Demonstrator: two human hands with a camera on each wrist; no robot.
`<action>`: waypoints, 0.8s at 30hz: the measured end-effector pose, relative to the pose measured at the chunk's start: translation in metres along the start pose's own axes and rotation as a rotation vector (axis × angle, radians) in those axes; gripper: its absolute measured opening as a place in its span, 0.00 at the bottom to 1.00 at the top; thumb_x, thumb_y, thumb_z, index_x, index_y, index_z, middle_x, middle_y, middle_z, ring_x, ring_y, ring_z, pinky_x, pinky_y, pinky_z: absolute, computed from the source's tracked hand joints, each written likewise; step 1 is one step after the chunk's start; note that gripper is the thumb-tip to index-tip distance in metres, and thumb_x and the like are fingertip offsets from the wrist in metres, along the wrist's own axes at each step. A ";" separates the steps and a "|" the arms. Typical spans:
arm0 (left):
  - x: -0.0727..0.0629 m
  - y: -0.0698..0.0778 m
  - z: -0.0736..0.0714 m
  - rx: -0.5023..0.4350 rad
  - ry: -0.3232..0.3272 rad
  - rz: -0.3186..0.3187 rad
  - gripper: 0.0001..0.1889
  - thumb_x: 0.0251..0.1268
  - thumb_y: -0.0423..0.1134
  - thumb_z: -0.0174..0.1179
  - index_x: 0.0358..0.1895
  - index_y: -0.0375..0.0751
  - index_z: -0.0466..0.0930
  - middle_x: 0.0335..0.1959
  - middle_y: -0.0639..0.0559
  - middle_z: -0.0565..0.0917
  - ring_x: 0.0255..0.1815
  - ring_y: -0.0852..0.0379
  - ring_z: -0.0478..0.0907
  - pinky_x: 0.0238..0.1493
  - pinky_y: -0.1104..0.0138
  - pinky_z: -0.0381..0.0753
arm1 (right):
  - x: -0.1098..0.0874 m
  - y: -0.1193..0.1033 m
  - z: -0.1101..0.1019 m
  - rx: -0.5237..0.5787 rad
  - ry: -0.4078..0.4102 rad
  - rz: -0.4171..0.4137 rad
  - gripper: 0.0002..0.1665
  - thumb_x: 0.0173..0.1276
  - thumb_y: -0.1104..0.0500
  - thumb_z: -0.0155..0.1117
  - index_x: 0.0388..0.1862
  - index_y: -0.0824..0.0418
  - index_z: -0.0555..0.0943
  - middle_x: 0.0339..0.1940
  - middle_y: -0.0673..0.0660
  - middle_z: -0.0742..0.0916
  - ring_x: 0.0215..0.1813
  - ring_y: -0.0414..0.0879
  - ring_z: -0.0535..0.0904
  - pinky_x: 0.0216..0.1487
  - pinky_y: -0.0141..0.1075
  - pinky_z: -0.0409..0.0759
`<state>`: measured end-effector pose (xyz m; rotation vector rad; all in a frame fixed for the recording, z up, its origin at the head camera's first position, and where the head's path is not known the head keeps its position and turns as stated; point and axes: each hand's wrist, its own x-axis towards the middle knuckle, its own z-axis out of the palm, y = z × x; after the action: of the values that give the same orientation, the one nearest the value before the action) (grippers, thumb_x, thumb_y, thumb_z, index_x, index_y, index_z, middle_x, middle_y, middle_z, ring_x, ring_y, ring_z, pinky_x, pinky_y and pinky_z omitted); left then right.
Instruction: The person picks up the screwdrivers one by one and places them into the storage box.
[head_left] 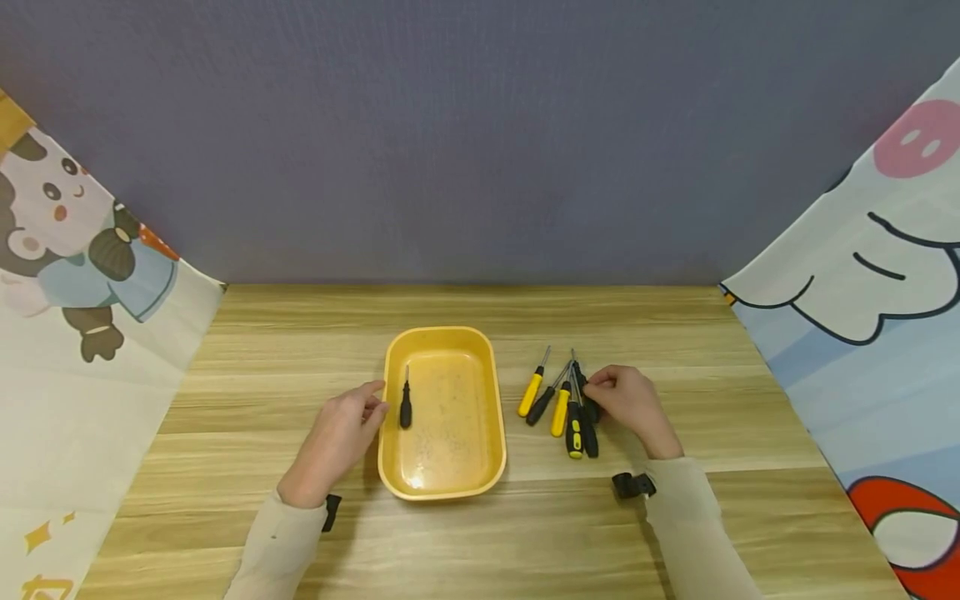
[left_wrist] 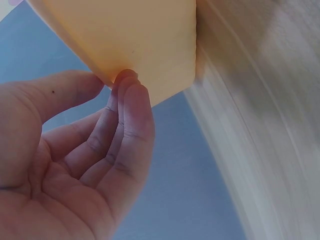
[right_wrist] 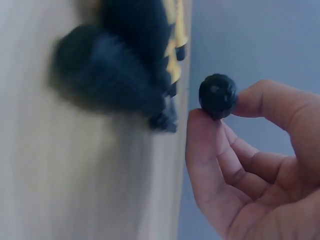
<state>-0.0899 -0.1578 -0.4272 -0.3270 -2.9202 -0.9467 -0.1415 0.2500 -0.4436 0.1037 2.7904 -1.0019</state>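
A yellow plastic tray stands on the table, with one small black screwdriver lying inside near its left wall. My left hand grips the tray's left rim between thumb and fingers; the left wrist view shows the fingertips against the outer wall. My right hand pinches a black screwdriver between thumb and index finger, its handle seen end-on in the right wrist view. Just left of that hand lies a fanned group of screwdrivers: a yellow one, another yellow one, a black-and-yellow one and several black ones.
The wooden table ends at a grey-blue back wall. Cartoon-printed panels flank it, the left panel and the right panel. Dark straps sit at both wrists, the right strap near the beige sleeve.
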 end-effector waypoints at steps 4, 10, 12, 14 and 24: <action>0.000 0.000 0.000 0.003 0.000 -0.002 0.19 0.65 0.34 0.59 0.57 0.31 0.74 0.35 0.47 0.83 0.33 0.57 0.80 0.28 0.70 0.79 | 0.002 -0.016 -0.001 0.045 -0.007 -0.018 0.14 0.62 0.54 0.63 0.40 0.64 0.81 0.32 0.56 0.85 0.26 0.45 0.80 0.29 0.38 0.80; 0.001 0.000 0.000 0.003 0.000 0.001 0.19 0.65 0.34 0.59 0.57 0.31 0.74 0.34 0.47 0.83 0.32 0.57 0.80 0.27 0.71 0.78 | 0.005 -0.045 0.000 0.147 -0.044 -0.040 0.14 0.63 0.57 0.63 0.42 0.65 0.80 0.34 0.59 0.86 0.26 0.50 0.82 0.31 0.45 0.82; 0.001 0.000 0.000 0.002 0.000 0.002 0.19 0.65 0.34 0.59 0.57 0.31 0.74 0.34 0.47 0.83 0.32 0.57 0.80 0.27 0.71 0.78 | 0.007 -0.056 0.001 0.155 -0.050 -0.056 0.13 0.63 0.56 0.62 0.41 0.64 0.80 0.34 0.58 0.86 0.25 0.49 0.82 0.31 0.45 0.82; 0.001 -0.001 0.000 0.001 -0.002 0.002 0.19 0.65 0.34 0.59 0.57 0.31 0.74 0.34 0.48 0.83 0.32 0.58 0.80 0.27 0.71 0.78 | 0.009 -0.068 0.003 0.160 -0.060 -0.075 0.13 0.63 0.56 0.62 0.41 0.63 0.80 0.34 0.57 0.86 0.25 0.48 0.81 0.31 0.44 0.82; 0.002 -0.002 0.001 0.000 -0.015 -0.011 0.19 0.65 0.35 0.58 0.58 0.31 0.74 0.34 0.49 0.83 0.31 0.59 0.79 0.26 0.71 0.78 | 0.020 -0.124 0.025 0.245 -0.125 -0.176 0.12 0.63 0.54 0.63 0.41 0.60 0.81 0.33 0.55 0.85 0.26 0.48 0.82 0.29 0.40 0.82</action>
<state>-0.0920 -0.1589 -0.4288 -0.3201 -2.9382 -0.9495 -0.1728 0.1384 -0.3887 -0.1701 2.5885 -1.3395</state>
